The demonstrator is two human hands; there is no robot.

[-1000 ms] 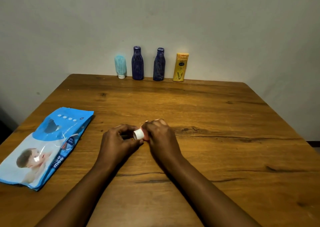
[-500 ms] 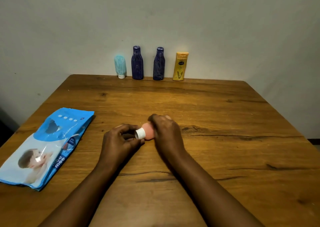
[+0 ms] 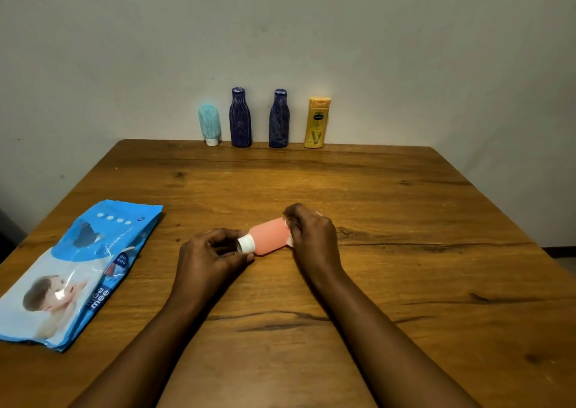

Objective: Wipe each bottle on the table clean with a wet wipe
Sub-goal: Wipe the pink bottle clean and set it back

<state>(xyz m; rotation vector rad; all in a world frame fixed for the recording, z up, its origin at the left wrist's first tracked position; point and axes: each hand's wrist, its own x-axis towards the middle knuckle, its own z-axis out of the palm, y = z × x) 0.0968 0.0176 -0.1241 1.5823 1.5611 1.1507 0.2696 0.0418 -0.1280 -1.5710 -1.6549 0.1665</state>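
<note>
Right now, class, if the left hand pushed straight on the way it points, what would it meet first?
The white cap of the pink bottle. The left hand points up and to the right at it, and its fingertips seem to touch it, though depth is unclear.

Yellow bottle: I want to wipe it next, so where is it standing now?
In the head view the yellow bottle stands upright at the far edge of the table, rightmost in the row, just right of a dark blue bottle.

Left hand: my fingers curled, thumb and fingertips pinching the cap end of the pink bottle. Right hand: fingers curled round its other end, knuckles up. Forearms: both bare, stretched forward, converging.
</note>
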